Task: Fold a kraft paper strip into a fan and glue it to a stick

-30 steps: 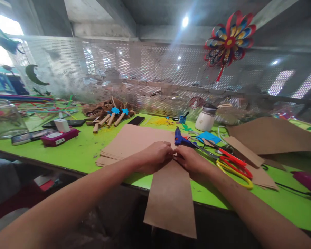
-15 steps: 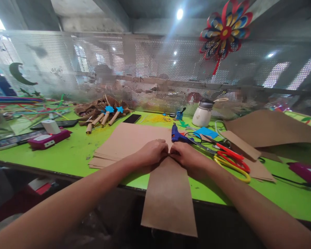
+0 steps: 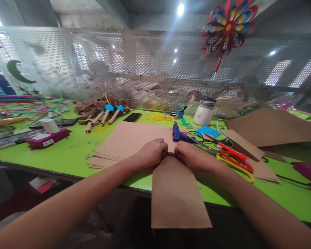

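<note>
A strip of brown kraft paper point(image 3: 180, 197) hangs over the table's front edge, its far end gathered between my two hands. My left hand point(image 3: 155, 152) is closed, fingers pinching that end from the left. Just to the right, my right hand point(image 3: 190, 155) pinches the same end, with a narrow gap between the hands. The pinched part looks folded or rolled, though fingers hide most of it. Behind my hands lies a stack of brown paper sheets point(image 3: 129, 138). A blue glue gun point(image 3: 180, 133) rests just beyond my right hand.
Scissors with red handles point(image 3: 237, 160) and yellow handles point(image 3: 235, 168) lie right of my right hand. Farther back stand a white bottle point(image 3: 204, 112) and a blue paint pot point(image 3: 180, 114). Rolled-paper pieces with blue stars point(image 3: 106, 116), a phone point(image 3: 133, 117) and a purple power strip point(image 3: 48, 138) sit leftward.
The hanging end of the paper strip has swung slightly to the right. My hands have moved a little apart, both still pinching its far end.
</note>
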`<state>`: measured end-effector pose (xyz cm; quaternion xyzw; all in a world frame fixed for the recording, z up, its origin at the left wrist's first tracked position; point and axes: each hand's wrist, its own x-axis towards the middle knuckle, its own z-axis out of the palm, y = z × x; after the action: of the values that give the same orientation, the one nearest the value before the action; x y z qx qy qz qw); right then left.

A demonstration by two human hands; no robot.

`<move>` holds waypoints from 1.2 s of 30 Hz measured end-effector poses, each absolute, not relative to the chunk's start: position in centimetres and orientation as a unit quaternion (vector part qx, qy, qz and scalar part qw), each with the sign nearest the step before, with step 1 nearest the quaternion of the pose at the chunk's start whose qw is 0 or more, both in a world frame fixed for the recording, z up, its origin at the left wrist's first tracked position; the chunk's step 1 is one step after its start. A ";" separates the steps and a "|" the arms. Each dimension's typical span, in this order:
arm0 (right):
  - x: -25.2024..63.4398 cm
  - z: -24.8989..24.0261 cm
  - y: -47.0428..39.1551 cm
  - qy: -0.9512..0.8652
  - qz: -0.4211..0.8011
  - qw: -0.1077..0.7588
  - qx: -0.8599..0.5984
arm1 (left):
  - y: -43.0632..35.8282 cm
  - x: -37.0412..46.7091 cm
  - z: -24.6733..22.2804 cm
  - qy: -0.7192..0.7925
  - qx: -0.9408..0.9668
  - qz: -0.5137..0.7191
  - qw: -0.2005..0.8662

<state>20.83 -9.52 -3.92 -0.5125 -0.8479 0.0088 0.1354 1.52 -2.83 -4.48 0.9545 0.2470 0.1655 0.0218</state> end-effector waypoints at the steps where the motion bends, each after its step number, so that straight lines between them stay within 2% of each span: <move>1: 20.9 -3.8 -9.7 -0.846 0.016 0.136 -0.515 | -2.7 1.4 -4.6 0.245 0.954 0.171 0.032; 10: 20.9 -3.2 -10.3 -0.855 0.012 0.128 -0.503 | -2.8 0.0 -4.8 0.239 0.951 0.190 0.058; 21: 20.8 -3.7 -10.9 -0.862 -0.075 0.093 -0.492 | -3.9 -0.4 -4.1 0.191 0.967 0.167 -0.012; 27: 21.0 -3.0 -11.1 -0.850 -0.058 0.087 -0.516 | -3.8 -0.1 -4.0 0.191 0.968 0.153 -0.053; 32: 20.9 -2.3 -10.9 -0.856 -0.013 0.098 -0.508 | -4.4 -0.4 -3.3 0.193 0.969 0.155 -0.023; 36: 20.4 -2.8 -10.6 -0.852 -0.041 0.112 -0.510 | -4.3 -0.8 -2.9 0.208 0.965 0.159 0.018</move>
<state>20.35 -10.62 -2.83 -0.5104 -0.8516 -0.0410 0.1124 -0.79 -4.30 -2.95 0.9650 0.2082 0.1586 0.0176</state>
